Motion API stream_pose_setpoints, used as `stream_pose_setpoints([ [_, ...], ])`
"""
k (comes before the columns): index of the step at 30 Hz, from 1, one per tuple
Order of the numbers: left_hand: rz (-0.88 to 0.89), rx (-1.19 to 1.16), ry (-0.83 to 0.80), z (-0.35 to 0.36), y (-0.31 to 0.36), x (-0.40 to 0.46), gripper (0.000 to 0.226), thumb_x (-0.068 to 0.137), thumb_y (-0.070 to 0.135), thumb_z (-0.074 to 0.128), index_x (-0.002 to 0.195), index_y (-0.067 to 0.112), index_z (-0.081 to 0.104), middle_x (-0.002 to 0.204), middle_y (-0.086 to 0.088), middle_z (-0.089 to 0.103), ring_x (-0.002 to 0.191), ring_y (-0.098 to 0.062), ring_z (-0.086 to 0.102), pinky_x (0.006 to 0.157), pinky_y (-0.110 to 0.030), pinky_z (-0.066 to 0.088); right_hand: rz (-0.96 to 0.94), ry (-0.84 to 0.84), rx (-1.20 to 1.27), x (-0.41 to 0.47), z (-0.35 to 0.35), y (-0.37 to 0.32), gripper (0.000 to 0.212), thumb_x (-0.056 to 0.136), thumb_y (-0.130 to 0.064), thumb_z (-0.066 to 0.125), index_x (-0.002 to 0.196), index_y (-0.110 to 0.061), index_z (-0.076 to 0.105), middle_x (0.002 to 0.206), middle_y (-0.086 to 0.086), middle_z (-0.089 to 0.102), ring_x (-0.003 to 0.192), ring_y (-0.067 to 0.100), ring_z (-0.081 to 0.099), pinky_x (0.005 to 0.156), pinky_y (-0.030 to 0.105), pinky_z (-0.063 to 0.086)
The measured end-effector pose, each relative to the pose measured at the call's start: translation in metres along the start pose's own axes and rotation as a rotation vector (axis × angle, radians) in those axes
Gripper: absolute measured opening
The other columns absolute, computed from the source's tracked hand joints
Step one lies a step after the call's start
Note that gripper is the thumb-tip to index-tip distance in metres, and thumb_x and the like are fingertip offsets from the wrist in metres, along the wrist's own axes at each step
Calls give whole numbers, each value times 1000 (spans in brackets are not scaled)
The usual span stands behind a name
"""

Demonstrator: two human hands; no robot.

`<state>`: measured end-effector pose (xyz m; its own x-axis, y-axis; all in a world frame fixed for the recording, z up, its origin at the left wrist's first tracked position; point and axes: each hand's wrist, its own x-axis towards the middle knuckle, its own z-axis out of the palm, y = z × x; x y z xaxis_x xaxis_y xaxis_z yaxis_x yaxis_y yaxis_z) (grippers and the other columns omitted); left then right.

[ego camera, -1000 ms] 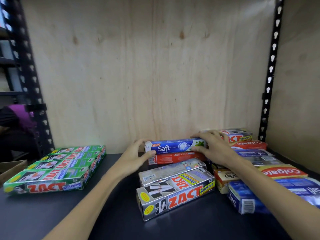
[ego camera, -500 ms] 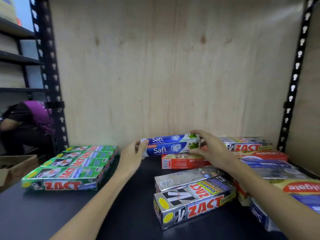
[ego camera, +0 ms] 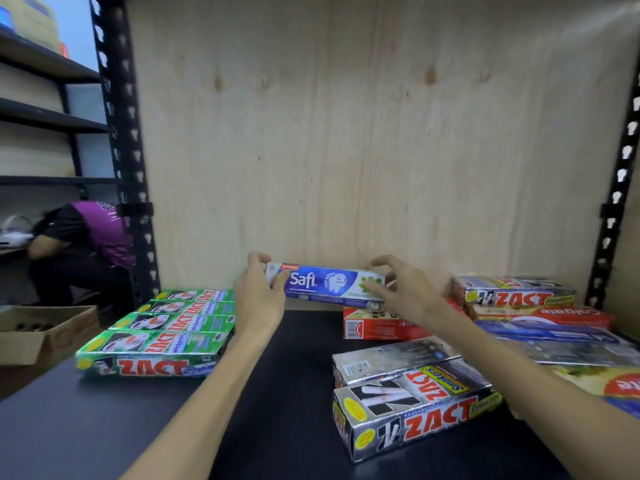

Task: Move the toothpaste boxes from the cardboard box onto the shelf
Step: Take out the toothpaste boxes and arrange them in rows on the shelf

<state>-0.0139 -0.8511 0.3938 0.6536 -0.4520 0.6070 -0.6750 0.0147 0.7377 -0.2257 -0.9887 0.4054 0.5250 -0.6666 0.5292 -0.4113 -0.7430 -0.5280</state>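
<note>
Readable print, placed from the blue box I hold between my left hand [ego camera: 258,296] and right hand [ego camera: 403,292]:

- Blue box [ego camera: 325,282]: "Safi".
- Green boxes [ego camera: 159,336], left of it: "ZACT", "Whitening".
- Silver box [ego camera: 415,412], in front of it, nearest me: "ZACT", "Smokers".
- Silver box [ego camera: 512,292], right of it: "ZACT".
- Red box [ego camera: 540,315], beneath that one: "Colgate", upside down.

Other print is too blurred to read.

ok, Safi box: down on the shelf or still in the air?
In the air. The Safi box is held level between left hand and right hand, above the shelf.
</note>
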Motion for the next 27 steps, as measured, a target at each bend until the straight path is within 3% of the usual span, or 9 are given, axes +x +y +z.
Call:
stream_pose_setpoints([
  [3,-62,136,79,-7,-11,8,22,99,24,61,113,10,52,106,-17,66,105,-33,57,73,-32,36,-11,-84,37,5,24,-8,57,78,-23,87,125,-14,56,101,-1,70,78,4,66,72,14,53],
  [6,-132,181,103,-12,-14,14,24,101,25,59,115,6,54,110,-19,65,108,-33,57,73,-33,34,9,-117,115,12,38,-9,61,70,-16,92,121,-14,57,98,-8,70,74,-12,64,72,12,52],
  [10,-145,259,110,-16,-20,17,26,102,27,57,115,4,55,111,-21,66,106,-33,58,71,-33,34,13,-118,150,17,46,-15,63,71,-19,91,122,-13,56,105,-4,72,86,4,69,85,28,57],
  [15,-133,483,99,-21,-19,15,35,102,37,54,123,9,57,114,-18,70,110,-36,55,84,-38,37,-31,-121,43,10,48,-20,68,67,-40,90,124,-23,56,113,-2,66,98,11,65,91,34,54],
  [18,-130,486,37,-24,-18,12,36,102,39,54,121,8,57,117,-18,69,108,-36,60,84,-41,42,-36,-97,-16,6,49,-21,61,71,-35,87,124,-24,60,112,-1,53,98,11,57,92,28,48],
  [23,-94,374,-204,-27,-28,19,64,78,52,81,111,8,48,113,-13,68,103,-32,63,82,-40,49,-48,-107,-80,4,48,-24,53,71,-37,78,120,-24,62,109,-5,65,99,14,63,90,36,53],
  [27,-74,401,-271,-30,-30,20,62,73,35,89,107,13,42,117,-12,66,106,-28,62,85,-39,52,-24,-121,-122,3,47,-21,66,61,-61,61,121,-31,58,107,-10,71,94,10,67,86,37,57],
])
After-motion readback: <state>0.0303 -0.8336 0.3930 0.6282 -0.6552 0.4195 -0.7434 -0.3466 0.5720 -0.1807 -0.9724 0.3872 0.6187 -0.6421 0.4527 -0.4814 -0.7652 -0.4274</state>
